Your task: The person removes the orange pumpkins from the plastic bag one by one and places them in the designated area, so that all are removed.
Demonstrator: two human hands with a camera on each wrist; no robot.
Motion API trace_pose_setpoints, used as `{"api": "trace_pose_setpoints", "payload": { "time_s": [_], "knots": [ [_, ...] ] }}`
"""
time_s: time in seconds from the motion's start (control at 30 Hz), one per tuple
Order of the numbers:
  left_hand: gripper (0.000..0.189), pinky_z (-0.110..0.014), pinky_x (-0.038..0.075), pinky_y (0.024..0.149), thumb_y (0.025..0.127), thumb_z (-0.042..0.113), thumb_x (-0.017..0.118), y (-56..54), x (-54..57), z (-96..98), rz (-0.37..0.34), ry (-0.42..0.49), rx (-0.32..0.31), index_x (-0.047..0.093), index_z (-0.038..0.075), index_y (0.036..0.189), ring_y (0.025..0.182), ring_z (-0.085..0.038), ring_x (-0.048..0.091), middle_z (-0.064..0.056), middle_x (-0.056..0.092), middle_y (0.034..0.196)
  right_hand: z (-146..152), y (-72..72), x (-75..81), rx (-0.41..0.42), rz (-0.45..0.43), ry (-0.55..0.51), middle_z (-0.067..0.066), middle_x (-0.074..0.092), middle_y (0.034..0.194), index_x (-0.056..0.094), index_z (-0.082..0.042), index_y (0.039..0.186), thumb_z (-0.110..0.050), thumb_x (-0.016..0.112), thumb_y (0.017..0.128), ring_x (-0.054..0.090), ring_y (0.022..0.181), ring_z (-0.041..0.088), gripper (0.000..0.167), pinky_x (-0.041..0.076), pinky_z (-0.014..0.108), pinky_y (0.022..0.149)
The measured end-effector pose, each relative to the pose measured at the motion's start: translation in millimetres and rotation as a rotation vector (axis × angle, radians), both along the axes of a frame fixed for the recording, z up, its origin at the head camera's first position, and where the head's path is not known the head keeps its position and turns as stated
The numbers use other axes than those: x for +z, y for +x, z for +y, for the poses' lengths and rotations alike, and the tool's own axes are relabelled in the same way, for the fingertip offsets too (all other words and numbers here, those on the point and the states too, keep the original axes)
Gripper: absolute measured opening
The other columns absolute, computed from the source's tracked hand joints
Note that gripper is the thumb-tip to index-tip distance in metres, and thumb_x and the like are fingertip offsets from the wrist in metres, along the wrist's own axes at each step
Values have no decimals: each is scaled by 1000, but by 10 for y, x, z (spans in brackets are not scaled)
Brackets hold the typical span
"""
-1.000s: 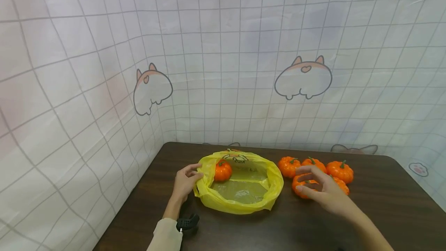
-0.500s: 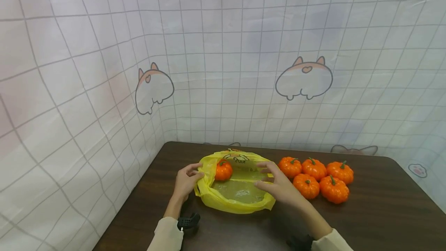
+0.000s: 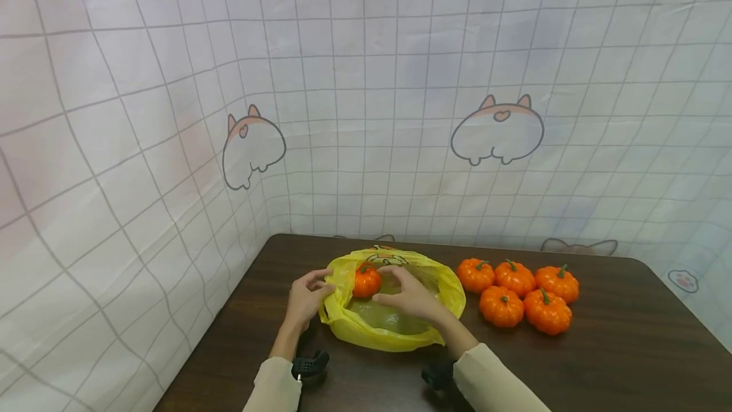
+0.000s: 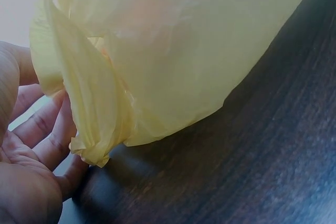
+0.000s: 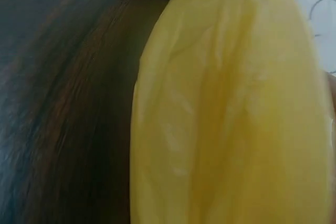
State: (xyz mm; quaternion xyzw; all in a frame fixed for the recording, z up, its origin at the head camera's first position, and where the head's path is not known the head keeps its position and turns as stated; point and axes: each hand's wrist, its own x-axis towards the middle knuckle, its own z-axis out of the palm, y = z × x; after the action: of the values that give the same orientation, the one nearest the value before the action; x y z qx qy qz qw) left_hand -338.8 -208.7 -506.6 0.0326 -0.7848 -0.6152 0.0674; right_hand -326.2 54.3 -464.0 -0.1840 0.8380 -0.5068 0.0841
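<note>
A yellow plastic bag [image 3: 400, 341] stands on the dark table with its mouth spread wide. Inside it, at the left, lies a small orange pumpkin [image 3: 366, 281]. My left hand [image 3: 305, 297] holds the bag's left rim, and in the left wrist view the fingers [image 4: 44, 124] are at the folded edge. Over the mouth, my right hand [image 3: 413, 297] reaches in from the right, thumb and fingers spread apart, fingertips close to the pumpkin. Yellow plastic [image 5: 226, 108] fills most of the right wrist view and hides that hand's fingers.
Several orange pumpkins [image 3: 503, 306] with green stems sit in a cluster right of the bag. The dark wooden table [image 3: 617, 348] meets a white grid-patterned cloth wall [image 3: 366, 170] at the back and left. Black straps [image 3: 311, 364] circle both wrists.
My right hand has moved left from above the pumpkin cluster, across the bag's right rim, to over its mouth. My left hand has stayed at the left rim.
</note>
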Motion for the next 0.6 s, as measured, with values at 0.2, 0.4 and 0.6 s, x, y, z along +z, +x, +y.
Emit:
{"api": "trace_pose_setpoints", "payload": {
  "time_s": [0.2, 0.4, 0.6],
  "knots": [
    [31, -26, 54, 70, 93, 13, 74, 10, -11, -3, 3, -2, 1, 73, 15, 125, 79, -14, 64, -10, 74, 94, -144, -116, -121, -21, -3, 51, 17, 44, 157, 47, -9, 150, -30, 76, 93, 40, 145, 42, 67, 34, 64, 114],
    [32, -26, 54, 69, 93, 13, 73, 11, -8, 2, 7, -2, 0, 73, 15, 125, 78, -14, 64, -9, 74, 94, -262, -209, -225, -60, -24, 57, 19, 40, 160, 39, -8, 156, -34, 78, 91, 39, 146, 43, 80, 34, 64, 115],
    [32, -26, 55, 69, 93, 12, 73, 12, 3, 14, 12, -4, 2, 73, 15, 125, 77, -14, 64, -8, 74, 92, -347, -260, -251, -71, -20, 86, 23, 45, 154, 32, -5, 158, -36, 80, 89, 55, 130, 41, 90, 51, 56, 101]
  ]
}}
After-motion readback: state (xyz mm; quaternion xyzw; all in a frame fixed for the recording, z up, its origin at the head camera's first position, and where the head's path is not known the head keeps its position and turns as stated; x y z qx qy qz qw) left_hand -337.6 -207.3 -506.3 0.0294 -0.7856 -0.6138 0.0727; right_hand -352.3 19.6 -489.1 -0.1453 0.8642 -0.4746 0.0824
